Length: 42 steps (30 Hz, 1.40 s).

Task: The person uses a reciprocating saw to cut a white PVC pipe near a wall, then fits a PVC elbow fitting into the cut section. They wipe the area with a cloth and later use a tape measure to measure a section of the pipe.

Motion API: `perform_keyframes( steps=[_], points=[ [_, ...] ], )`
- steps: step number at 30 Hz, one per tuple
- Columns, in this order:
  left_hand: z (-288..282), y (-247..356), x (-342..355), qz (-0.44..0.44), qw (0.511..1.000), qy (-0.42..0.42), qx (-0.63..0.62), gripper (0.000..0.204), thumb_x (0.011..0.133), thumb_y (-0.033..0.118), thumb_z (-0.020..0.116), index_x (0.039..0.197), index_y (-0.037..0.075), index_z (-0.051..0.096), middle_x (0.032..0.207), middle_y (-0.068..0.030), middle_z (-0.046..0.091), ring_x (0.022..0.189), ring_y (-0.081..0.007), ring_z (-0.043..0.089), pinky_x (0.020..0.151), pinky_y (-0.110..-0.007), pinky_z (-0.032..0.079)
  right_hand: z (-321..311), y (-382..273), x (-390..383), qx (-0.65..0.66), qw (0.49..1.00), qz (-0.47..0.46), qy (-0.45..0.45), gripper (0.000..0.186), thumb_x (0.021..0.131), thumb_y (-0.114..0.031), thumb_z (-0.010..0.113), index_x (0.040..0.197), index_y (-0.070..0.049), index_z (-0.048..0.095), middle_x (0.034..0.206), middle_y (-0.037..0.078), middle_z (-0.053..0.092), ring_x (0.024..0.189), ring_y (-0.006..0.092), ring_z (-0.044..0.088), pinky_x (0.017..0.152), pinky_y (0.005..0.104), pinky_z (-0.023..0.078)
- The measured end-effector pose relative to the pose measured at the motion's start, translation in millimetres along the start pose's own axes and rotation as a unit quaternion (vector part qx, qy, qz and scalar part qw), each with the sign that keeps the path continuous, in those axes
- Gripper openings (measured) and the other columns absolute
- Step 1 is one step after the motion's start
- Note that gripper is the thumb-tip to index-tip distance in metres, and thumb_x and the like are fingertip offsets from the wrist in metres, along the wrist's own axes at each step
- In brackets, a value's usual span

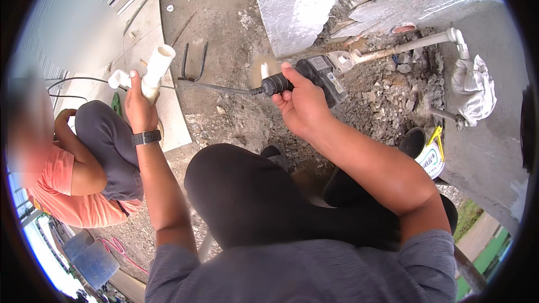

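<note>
My left hand (140, 109) is closed round a white plastic pipe piece (158, 64), its open end tilted up and away. A smaller white elbow (119, 79) sticks out beside my thumb; I cannot tell whether it is joined to the pipe. My right hand (303, 104) grips the black handle of a corded power tool (320, 76) with a boxy, labelled body; its exact kind is unclear. The tool's cord (224, 88) runs left towards my left hand. Just beyond the tool, a whitish pipe (393, 50) lies along the wall's foot and ends in an elbow at the right.
A person in an orange shirt (84, 191) squats at my left, beside a pale board (174, 115). Broken rubble (387, 95) lies below the chipped wall (297, 5). A white bucket (431, 160) and a white bag (474, 90) are at the right. A bent metal bar (193, 63) lies ahead.
</note>
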<state>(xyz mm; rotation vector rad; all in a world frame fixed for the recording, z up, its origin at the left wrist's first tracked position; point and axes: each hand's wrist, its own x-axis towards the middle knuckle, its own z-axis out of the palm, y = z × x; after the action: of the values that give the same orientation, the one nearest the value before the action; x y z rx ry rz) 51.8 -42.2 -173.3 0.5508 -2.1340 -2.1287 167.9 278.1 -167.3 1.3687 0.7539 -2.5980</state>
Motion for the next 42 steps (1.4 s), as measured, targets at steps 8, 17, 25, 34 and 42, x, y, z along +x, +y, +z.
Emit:
perform_keyframes(
  steps=[8, 17, 25, 34, 42],
  points=[
    [100, 20, -31, 0.019, 0.945, -0.256, 0.204, 0.046, 0.093, 0.044, 0.075, 0.1, -0.001, 0.07, 0.09, -0.003, 0.069, 0.08, -0.0091, 0.06, 0.074, -0.025, 0.047, -93, -104, -29, -0.221, 0.973, 0.057, 0.033, 0.019, 0.095, -0.024, 0.073, 0.095, -0.007, 0.063, 0.072, -0.001, 0.058, 0.052, 0.0094, 0.047, 0.05, 0.0262, 0.044],
    [210, 9, -72, -0.079, 0.827, -0.42, 0.365, 0.069, 0.09, 0.058, 0.071, 0.101, -0.01, 0.067, 0.087, -0.015, 0.07, 0.081, -0.0166, 0.069, 0.061, -0.032, 0.058, -174, -137, -31, -0.585, 0.802, -0.009, 0.117, 0.049, 0.075, -0.029, 0.08, 0.096, 0.014, 0.069, 0.092, 0.021, 0.07, 0.066, 0.0279, 0.068, 0.047, 0.0363, 0.055],
    [219, -80, -80, -0.029, 0.67, -0.516, 0.533, 0.101, 0.076, 0.076, 0.072, 0.114, -0.016, 0.063, 0.101, -0.027, 0.07, 0.092, -0.0336, 0.071, 0.082, -0.041, 0.055, -216, -135, -9, -0.731, 0.674, 0.02, 0.105, 0.054, 0.076, -0.039, 0.081, 0.076, 0.014, 0.07, 0.073, 0.024, 0.07, 0.07, 0.0323, 0.073, 0.068, 0.0416, 0.058],
    [292, -261, -85, -0.175, 0.832, -0.28, 0.446, 0.089, 0.08, 0.062, 0.08, 0.123, -0.013, 0.059, 0.096, -0.0198, 0.069, 0.071, -0.0209, 0.07, 0.055, -0.03, 0.057, -251, -147, 35, -0.775, 0.627, -0.056, 0.057, 0.053, 0.068, -0.038, 0.079, 0.079, 0.013, 0.07, 0.083, 0.031, 0.07, 0.083, 0.0434, 0.071, 0.077, 0.0434, 0.058],
    [325, -324, -98, -0.302, 0.896, -0.16, 0.285, 0.078, 0.082, 0.062, 0.077, 0.114, -0.007, 0.066, 0.089, -0.0155, 0.07, 0.077, -0.0251, 0.068, 0.059, -0.039, 0.052, -260, -153, 70, -0.767, 0.635, -0.089, 0.036, 0.05, 0.069, -0.028, 0.074, 0.096, 0.013, 0.064, 0.092, 0.033, 0.069, 0.092, 0.0465, 0.069, 0.083, 0.046, 0.056]
  ],
)
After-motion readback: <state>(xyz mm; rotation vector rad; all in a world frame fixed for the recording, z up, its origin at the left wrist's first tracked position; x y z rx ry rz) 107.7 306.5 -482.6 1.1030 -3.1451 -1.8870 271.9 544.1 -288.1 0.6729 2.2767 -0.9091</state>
